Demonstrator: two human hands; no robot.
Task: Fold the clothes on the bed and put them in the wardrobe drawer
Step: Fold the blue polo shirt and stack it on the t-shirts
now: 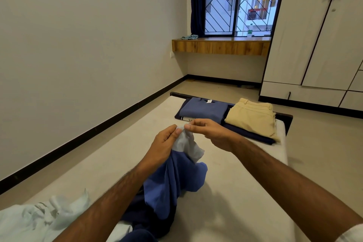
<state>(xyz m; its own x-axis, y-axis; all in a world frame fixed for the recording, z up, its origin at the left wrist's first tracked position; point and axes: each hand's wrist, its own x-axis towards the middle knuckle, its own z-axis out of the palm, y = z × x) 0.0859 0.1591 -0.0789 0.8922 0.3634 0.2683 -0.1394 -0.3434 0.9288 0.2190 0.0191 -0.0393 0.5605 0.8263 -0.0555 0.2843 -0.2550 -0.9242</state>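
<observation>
Item in hand: blue garment (172, 179) with a pale panel at its top, lifted off the bed (235, 192). Your left hand (165, 143) pinches that pale edge, fingers curled round the cloth; your right hand (208, 131) pinches the same edge just beside it, thumb against forefinger.

Risk: both grips sit close together on one corner, so the rest hangs bunched and will likely fold crooked unless you spread it.

Risk: its lower end lies on a dark heap (145, 224) near you; lifting higher could drag that along.

Unfolded stock: white garment (39, 220), lower left.

Folded stock: blue shirt (204, 110) and beige trousers (253, 118) at the far end, close to the edge; a careless sweep could tip them off.

Wardrobe (314, 35): doors closed.
</observation>
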